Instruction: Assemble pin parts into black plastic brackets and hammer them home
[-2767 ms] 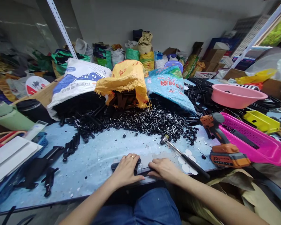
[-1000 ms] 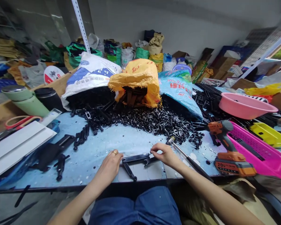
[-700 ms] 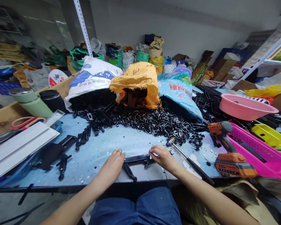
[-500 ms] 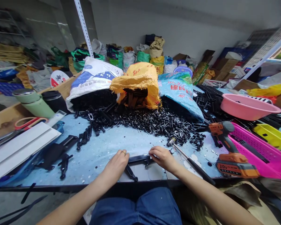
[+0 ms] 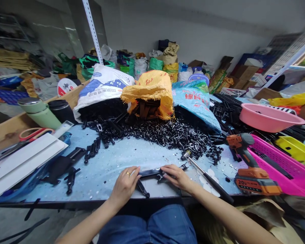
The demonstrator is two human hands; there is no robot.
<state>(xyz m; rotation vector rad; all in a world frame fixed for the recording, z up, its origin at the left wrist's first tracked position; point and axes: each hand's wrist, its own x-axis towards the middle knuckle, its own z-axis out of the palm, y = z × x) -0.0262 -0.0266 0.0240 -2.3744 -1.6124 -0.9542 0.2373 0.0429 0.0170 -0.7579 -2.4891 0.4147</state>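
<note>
With the fingers of my left hand (image 5: 124, 184) I pinch one end of a black bar (image 5: 150, 173), and those of my right hand (image 5: 177, 177) close over its other end, so the bar lies crosswise just above the near edge of the bench (image 5: 101, 181), steadied, I judge, by being gripped at both ends. A short black arm (image 5: 143, 190) slants toward me from beneath my left fingers; whether it is joined to the bar I can't tell. Beyond the bar, three sacks, white (image 5: 104, 84), yellow (image 5: 151, 89) and blue (image 5: 194, 105), lie with their mouths facing me, probably so the black parts and the heap of metal-shanked pins (image 5: 167, 135) stay within reach. The hammer (image 5: 205, 176) has its handle angled to my right side, which seems handy for picking up. My drill (image 5: 249, 157) stands upright on its battery, and there I can read "20V"; I make out no brand. The blue sack carries red Chinese characters and the white one dark lettering, both too blurred for me to read surely.
</note>
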